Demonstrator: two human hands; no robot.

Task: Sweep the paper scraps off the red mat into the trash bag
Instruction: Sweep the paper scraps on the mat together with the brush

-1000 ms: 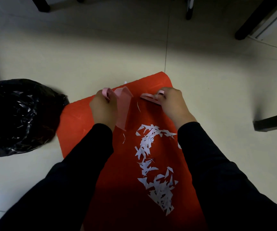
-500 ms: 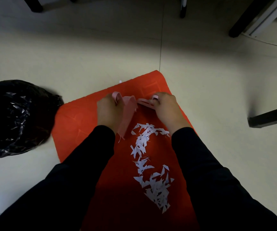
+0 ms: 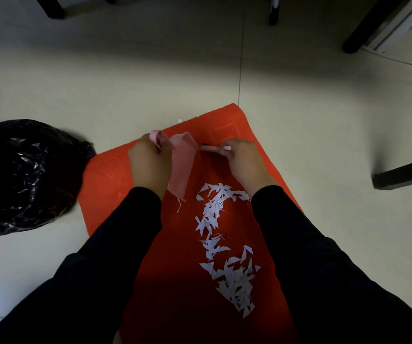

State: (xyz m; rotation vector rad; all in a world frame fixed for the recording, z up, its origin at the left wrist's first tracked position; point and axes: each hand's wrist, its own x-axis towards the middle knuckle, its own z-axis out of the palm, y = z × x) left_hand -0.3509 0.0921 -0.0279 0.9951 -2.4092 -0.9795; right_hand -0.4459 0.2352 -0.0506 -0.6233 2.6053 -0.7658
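Note:
A red mat (image 3: 105,175) lies on the pale tiled floor. White paper scraps (image 3: 224,247) run down its middle in a curved trail, thickest at the near end. My left hand (image 3: 149,167) grips the handle of a pink dustpan (image 3: 181,167), tilted on the mat near the far end. My right hand (image 3: 244,160) holds a small pink brush (image 3: 212,148) just right of the dustpan, above the top of the trail. A black trash bag (image 3: 23,175) sits on the floor left of the mat.
Dark furniture legs (image 3: 403,176) stand on the floor at the right and along the far edge. One loose scrap (image 3: 180,120) lies on the tiles just beyond the mat's far edge. Open tiled floor surrounds the mat.
Both hands have shifted slightly toward me along the mat with dustpan and brush, and closer to each other. The scraps lie as before.

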